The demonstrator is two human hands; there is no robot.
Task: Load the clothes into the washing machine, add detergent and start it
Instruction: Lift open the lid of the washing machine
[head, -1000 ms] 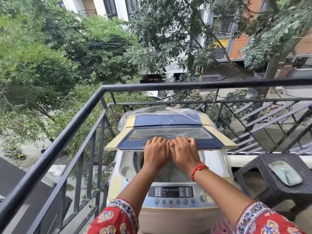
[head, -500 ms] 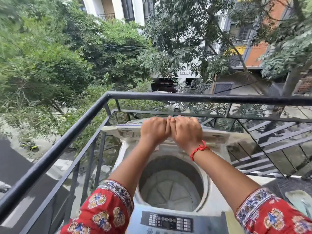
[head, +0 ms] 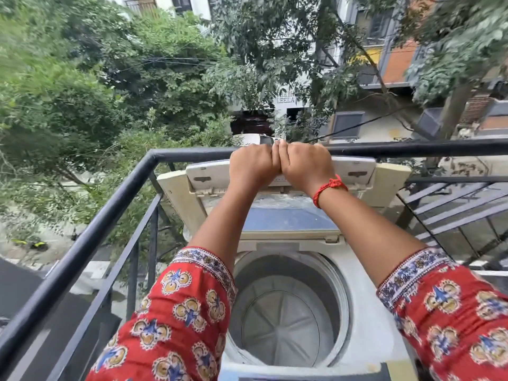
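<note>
Washing machine sits in balcony corner, drum bare, no clothes in it. Folding lid raised upright at back, just under black railing; trees & bldgs beyond. Left hand & right hand, touching, fingers curled over lid's top edge, arms outstretched.

1. Washing machine against the balcony railing, which runs along the left and behind.
2. Lid raised at the back, behind the drum.
3. Left hand and right hand side by side, touching, on the lid's upper edge, seemingly level with the rail.
</note>
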